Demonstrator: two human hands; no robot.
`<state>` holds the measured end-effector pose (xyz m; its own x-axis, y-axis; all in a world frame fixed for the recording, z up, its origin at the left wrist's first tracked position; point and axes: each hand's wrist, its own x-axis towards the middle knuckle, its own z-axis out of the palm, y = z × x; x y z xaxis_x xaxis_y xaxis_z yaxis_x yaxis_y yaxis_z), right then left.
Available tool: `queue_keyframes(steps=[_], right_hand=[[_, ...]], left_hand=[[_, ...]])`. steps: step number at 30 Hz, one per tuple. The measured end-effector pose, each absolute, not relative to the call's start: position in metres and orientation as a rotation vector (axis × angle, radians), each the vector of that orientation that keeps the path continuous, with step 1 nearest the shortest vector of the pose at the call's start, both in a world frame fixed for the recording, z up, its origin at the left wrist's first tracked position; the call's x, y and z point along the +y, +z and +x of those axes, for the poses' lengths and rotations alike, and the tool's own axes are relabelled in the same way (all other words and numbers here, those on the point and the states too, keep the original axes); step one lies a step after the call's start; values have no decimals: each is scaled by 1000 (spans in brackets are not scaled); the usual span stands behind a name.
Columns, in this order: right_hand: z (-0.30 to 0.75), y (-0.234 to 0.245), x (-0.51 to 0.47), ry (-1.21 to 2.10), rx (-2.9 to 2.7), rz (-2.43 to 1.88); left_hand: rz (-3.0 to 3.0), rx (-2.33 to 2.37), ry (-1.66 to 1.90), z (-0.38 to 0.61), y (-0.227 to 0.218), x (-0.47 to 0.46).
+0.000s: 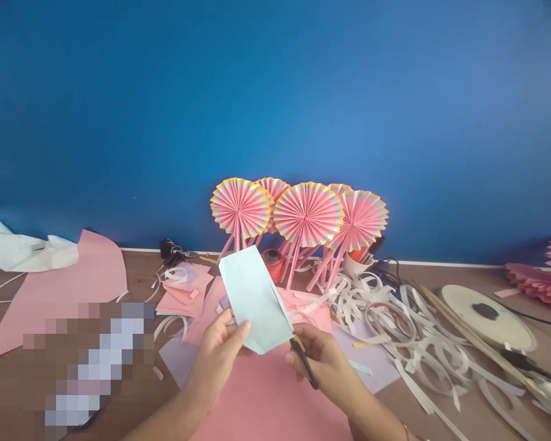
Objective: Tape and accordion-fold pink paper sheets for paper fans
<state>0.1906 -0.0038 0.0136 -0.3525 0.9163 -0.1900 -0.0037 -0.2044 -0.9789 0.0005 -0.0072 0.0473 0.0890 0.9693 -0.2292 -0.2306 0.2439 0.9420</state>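
Observation:
A pale blue sheet of paper (252, 294) is pinched by its lower left edge in my left hand (223, 349), thumb on top. In my right hand (319, 355) are dark-handled scissors (304, 361) with some yellow near the pivot. Their blades lie along the right edge of the paper, where a narrow strip stands slightly apart. My fingers partly hide the handles. Below both hands lies a large pink sheet (275, 398), over a lilac sheet (371, 361).
Pink pleated paper rosettes (307, 214) on sticks stand against the blue wall (275, 92). Curled white strips (413, 331) heap at the right, near a round cream lid (487, 315). Pink paper (68, 294) and a white mask (32, 251) lie left, behind a blurred-out item (101, 361).

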Motion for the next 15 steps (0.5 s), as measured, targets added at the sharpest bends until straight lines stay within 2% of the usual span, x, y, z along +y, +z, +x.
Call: queue_keyframes(steps=[15], right_hand=[[189, 16, -5, 1608, -1330, -1214]], left_hand=[[883, 1095, 1093, 1, 48, -9]])
